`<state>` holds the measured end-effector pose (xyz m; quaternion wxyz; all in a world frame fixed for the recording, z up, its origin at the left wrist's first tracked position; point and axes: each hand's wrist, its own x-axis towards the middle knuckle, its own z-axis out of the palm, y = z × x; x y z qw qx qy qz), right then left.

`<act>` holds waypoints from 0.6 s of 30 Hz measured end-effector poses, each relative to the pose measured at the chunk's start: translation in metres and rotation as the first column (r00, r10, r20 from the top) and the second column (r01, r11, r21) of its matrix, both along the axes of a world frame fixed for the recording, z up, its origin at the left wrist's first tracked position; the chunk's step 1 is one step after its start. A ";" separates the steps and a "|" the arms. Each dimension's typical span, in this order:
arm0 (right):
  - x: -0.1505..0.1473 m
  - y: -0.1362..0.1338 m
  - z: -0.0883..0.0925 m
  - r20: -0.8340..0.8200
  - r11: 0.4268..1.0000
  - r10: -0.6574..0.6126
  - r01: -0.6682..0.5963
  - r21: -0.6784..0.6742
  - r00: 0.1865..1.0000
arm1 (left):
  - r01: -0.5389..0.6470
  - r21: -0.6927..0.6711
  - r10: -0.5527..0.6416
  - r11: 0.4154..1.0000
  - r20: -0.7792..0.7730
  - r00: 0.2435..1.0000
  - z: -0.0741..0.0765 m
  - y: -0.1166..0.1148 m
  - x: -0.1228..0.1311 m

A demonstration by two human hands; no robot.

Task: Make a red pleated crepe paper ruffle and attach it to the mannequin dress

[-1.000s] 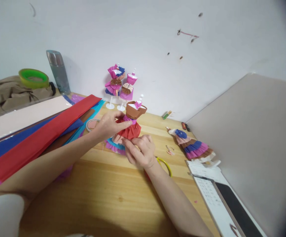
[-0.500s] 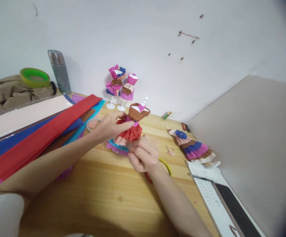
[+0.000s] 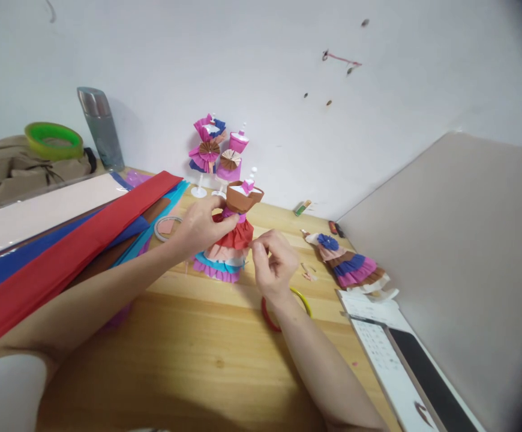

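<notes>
A miniature dress form stands upright on the table, wearing a crepe-paper dress (image 3: 227,252). Its brown bodice (image 3: 242,200) sits above a pink waist, with red, peach, blue and purple ruffles below. My left hand (image 3: 202,223) is closed around the waist from the left, thumb across the front. At the right edge of the red ruffle (image 3: 238,235), my right hand (image 3: 273,264) is closed in a pinch with fingertips touching the paper. Part of the dress's left side is hidden behind my left hand.
Coloured crepe-paper strips (image 3: 76,246) lie at left. Two dressed miniature forms (image 3: 207,150) stand by the wall. A ruffled dress (image 3: 355,267) lies at right, near a white board (image 3: 373,348). Tape rolls (image 3: 303,300) sit behind my right wrist; a bottle (image 3: 103,132) stands back left.
My right hand has moved right and slightly up, from over the lower ruffles to the red ruffle's edge, uncovering the layers below. My left hand keeps its hold at the waist.
</notes>
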<state>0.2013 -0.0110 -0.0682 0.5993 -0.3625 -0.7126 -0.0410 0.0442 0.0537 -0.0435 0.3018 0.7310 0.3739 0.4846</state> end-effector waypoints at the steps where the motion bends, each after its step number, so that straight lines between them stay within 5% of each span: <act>1: 0.000 0.000 0.000 -0.004 1.000 -0.008 0.008 0.000 1.000 | -0.001 0.001 0.001 1.000 -0.006 1.000 0.001 0.000 -0.001; 18: 0.000 0.001 0.004 0.022 0.998 -0.063 0.063 0.008 0.998 | 0.163 -0.068 -0.158 0.984 0.075 0.985 0.002 0.009 -0.016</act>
